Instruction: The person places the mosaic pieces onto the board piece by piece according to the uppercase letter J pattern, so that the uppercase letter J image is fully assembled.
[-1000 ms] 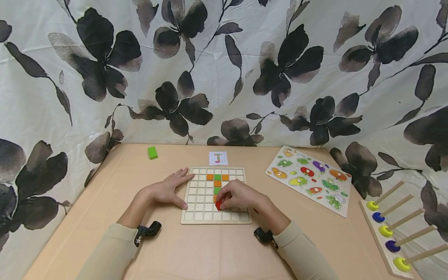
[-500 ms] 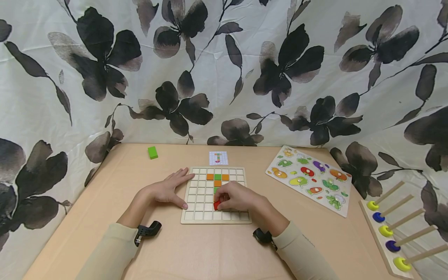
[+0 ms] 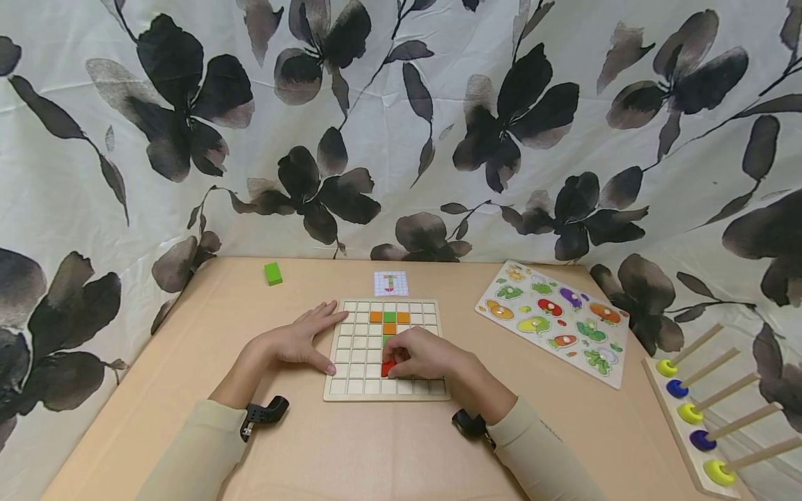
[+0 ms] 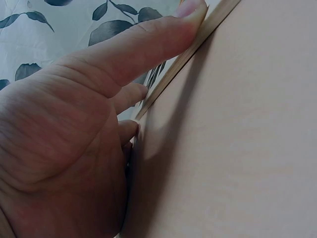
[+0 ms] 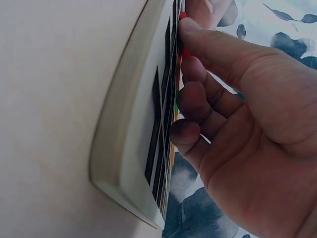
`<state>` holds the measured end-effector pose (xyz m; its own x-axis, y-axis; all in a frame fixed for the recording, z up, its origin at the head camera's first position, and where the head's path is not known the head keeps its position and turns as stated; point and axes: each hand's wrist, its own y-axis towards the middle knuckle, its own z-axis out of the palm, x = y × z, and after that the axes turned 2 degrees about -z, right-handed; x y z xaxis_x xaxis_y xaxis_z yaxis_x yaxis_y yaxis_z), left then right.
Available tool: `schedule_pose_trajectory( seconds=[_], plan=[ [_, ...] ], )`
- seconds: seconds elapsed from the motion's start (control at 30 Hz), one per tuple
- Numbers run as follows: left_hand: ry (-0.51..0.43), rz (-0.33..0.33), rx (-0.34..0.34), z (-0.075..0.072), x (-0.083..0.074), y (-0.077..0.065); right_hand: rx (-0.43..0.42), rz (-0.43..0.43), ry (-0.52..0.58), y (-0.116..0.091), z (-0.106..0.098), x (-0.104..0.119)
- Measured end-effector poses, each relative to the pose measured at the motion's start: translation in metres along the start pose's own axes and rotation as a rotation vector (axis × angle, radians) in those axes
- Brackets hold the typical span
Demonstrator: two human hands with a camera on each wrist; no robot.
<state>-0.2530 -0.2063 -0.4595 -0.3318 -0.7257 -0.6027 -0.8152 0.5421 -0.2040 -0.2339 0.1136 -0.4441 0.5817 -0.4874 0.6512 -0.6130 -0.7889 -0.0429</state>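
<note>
A pale wooden grid board (image 3: 348, 387) lies mid-table. My right hand (image 3: 429, 353) pinches a red tile (image 3: 386, 369) between thumb and fingers, low over a cell near the board's lower middle. The right wrist view shows a sliver of the red tile (image 5: 185, 51) at the fingertips, beside the board. Above it sit a green tile (image 3: 390, 317) between two orange tiles, then another orange tile (image 3: 390, 328) and a partly covered green tile (image 3: 386, 341). My left hand (image 3: 302, 341) rests along the board's left edge, fingers spread; the left wrist view shows the thumb on the rim.
Behind the board lies a small pattern card (image 3: 391, 284). A green block (image 3: 273, 273) is at the back left. To the right are a vegetable picture board (image 3: 532, 341) and a rack of pegs with rings (image 3: 670, 410). A floral cloth (image 3: 401, 139) hangs behind.
The red tile has turned from tilted to nearly square with the grid and shifted slightly left, with my right hand lower over the column. My left hand stays put.
</note>
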Motion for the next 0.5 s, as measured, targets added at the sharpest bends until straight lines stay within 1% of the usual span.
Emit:
schedule_pose_trajectory(
  seconds=[0.3,0.5],
  plan=[
    [-0.003,-0.002,0.001,0.0001,-0.0006,0.0001,0.004,0.010,0.030,-0.0005,0.0004,-0.0004],
    [-0.008,-0.004,0.000,0.0001,-0.0011,-0.0002,-0.002,-0.009,0.019,-0.0006,-0.0004,-0.0020]
  ],
)
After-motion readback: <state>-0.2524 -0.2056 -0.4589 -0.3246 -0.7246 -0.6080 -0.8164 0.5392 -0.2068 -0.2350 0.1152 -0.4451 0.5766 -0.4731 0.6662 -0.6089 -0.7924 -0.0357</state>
